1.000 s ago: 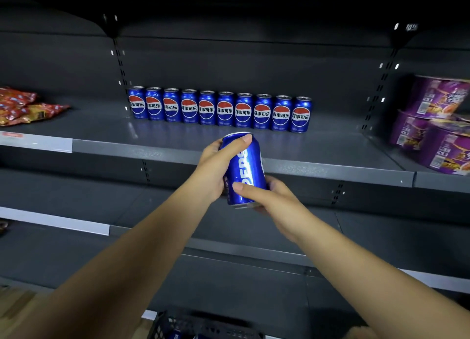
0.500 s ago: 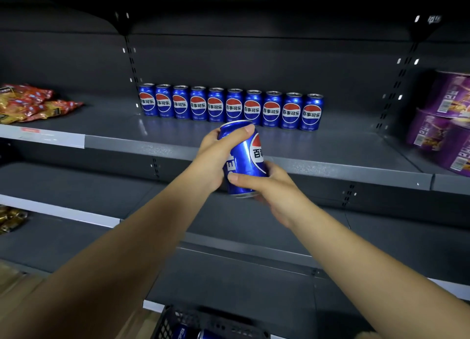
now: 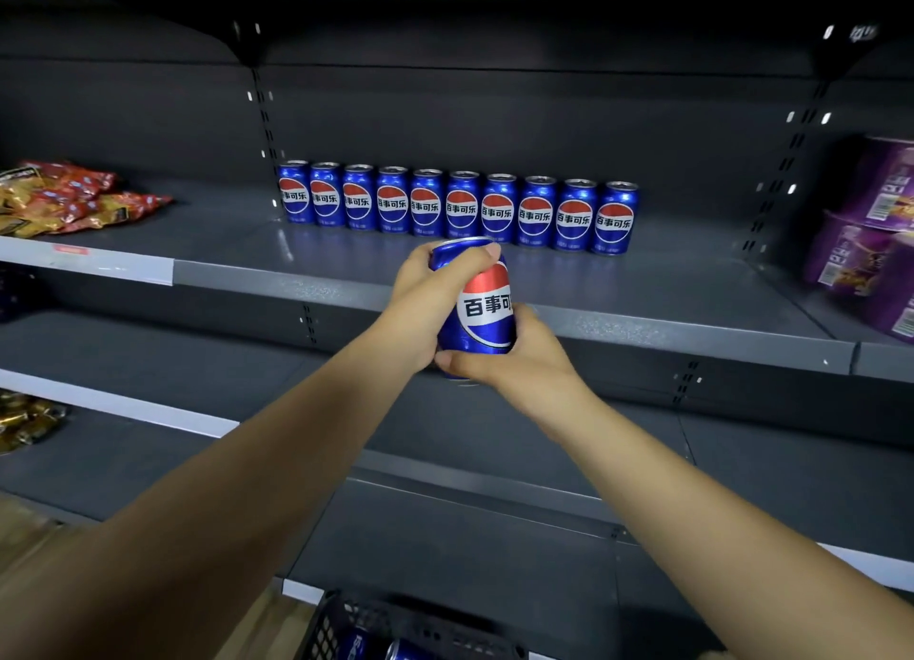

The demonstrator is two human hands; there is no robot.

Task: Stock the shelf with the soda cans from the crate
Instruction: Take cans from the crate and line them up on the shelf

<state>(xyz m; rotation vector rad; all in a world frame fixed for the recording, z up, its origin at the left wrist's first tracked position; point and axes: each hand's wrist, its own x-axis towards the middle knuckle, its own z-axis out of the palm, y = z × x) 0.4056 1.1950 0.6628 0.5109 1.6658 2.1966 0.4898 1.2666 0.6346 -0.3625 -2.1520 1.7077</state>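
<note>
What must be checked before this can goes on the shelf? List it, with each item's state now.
1. Grip: left hand and right hand both hold the held can: ok.
2. Label turned outward like the row of cans: ok.
3. Bare shelf right of the row's last can: ok.
4. Held can's bottom free of dents: hidden by the right hand, cannot tell.
5. More cans in the crate: ok, two show.

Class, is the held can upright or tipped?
Nearly upright: the can has its rim on top, held between left hand and right hand.
</note>
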